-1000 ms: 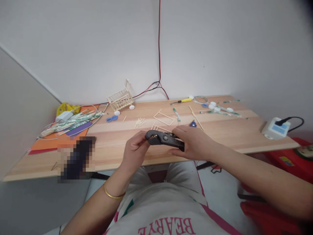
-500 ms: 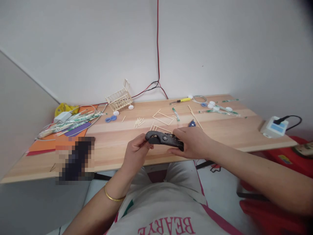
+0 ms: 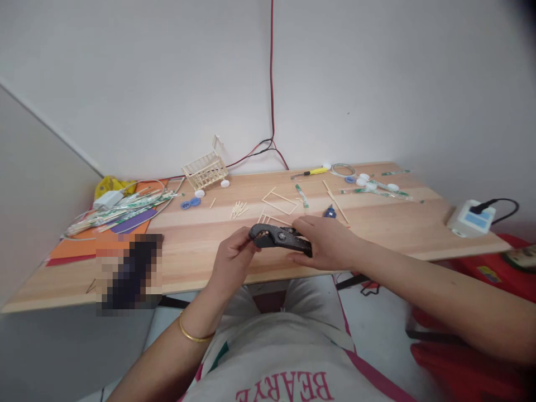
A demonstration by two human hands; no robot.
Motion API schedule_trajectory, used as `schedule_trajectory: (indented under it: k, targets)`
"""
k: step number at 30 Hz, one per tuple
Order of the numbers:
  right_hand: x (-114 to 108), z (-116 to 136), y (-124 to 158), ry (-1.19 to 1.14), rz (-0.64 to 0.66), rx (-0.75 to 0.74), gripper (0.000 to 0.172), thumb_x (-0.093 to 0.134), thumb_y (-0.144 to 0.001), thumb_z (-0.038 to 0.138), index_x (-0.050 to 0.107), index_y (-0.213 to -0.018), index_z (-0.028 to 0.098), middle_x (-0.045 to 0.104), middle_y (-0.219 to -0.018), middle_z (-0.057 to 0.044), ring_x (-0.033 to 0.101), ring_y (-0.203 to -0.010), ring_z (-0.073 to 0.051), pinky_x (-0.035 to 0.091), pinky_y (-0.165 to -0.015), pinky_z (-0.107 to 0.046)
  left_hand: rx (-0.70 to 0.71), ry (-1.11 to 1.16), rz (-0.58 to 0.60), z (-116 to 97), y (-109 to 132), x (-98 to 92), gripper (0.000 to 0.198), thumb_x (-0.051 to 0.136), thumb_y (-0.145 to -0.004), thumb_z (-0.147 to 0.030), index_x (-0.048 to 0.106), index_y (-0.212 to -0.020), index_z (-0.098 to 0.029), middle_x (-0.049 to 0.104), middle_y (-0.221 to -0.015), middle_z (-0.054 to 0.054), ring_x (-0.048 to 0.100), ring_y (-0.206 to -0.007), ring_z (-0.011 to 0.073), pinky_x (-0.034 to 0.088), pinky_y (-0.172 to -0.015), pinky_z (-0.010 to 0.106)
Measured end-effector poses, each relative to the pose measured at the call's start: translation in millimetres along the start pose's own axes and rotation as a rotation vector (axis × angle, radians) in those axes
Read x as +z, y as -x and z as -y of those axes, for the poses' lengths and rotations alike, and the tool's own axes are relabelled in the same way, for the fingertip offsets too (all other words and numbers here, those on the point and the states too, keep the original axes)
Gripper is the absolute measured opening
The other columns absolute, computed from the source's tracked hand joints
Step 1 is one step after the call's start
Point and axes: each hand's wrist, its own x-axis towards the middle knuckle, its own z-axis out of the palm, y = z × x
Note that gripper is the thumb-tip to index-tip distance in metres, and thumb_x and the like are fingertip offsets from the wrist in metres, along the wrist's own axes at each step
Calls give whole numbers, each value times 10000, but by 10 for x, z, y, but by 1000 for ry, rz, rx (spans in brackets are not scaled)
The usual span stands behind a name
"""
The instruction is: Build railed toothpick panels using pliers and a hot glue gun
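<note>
My right hand [image 3: 324, 240] is closed round the handles of black pruning shears [image 3: 281, 237], held above the table's front edge. Their jaws point left, with a gap showing between them. Right at the jaw tips, my left hand [image 3: 234, 257] has its fingers pinched together; what they hold is hidden behind the jaws. Just beyond the shears lies a small frame of thin sticks [image 3: 272, 218], partly covered by the tool. Behind it are a rectangular stick frame [image 3: 281, 202] and a loose pile of short sticks [image 3: 239, 210].
A stick-built cart [image 3: 205, 172] stands at the back left. Wrapped sticks [image 3: 125, 211] lie on coloured sheets at left. A blue glue bottle [image 3: 330, 212], a yellow-handled tool [image 3: 315, 172] and bottle caps [image 3: 362, 180] are to the right. A white power box [image 3: 471, 219] sits at the right edge.
The shears' jaws have parted, so the gap between them shows more clearly. Both hands stay in nearly the same place.
</note>
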Motion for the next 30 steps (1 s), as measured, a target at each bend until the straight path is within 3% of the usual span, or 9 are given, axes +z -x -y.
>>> schedule_trajectory:
  k: [20,30]
  targets:
    - [-40,-7,32,-56,34,-30,349,533,-800,542,453,-802,203,613,-783,-43,567,-682,-188,305,-567,-266,46,-18,46,-1,7,-25,162,514,-870,-206,607,-739,-184,551,-745,-1,507,-735,143,377,-694,267]
    - [8,-6,37,77,0,-27,316,477,-825,496,499,-804,182,636,-731,-63,594,-633,-202,272,-539,-273,17,44,65,42,30,14,148,508,-888,-227,614,-796,-178,529,-730,-4,490,-724,137,378,-694,264]
